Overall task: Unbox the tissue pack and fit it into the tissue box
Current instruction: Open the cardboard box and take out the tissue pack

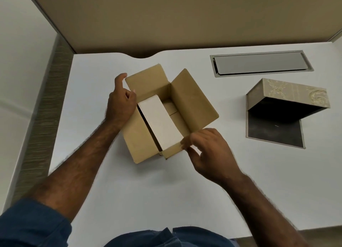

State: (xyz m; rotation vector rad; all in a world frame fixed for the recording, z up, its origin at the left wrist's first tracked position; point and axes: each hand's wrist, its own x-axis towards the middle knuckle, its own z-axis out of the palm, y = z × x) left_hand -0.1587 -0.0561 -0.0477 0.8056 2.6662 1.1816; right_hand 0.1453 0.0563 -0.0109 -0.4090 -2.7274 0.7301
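Observation:
A brown cardboard carton (192,102) stands open in the middle of the white desk, all its flaps spread out. Inside it a white tissue pack (159,121) lies tilted against the left wall, with bare carton floor to its right. My left hand (121,103) grips the carton's far left corner, fingers curled over the edge beside the pack. My right hand (207,151) pinches the near short flap at the carton's front right corner. The decorated beige tissue box (288,91) stands at the right, tipped up off its dark base panel.
The white desk (129,191) has a curved notch in its back edge. A grey cable hatch (259,63) is set into the desk behind the tissue box. A tan partition rises along the back, and a grey partition edge runs down the left.

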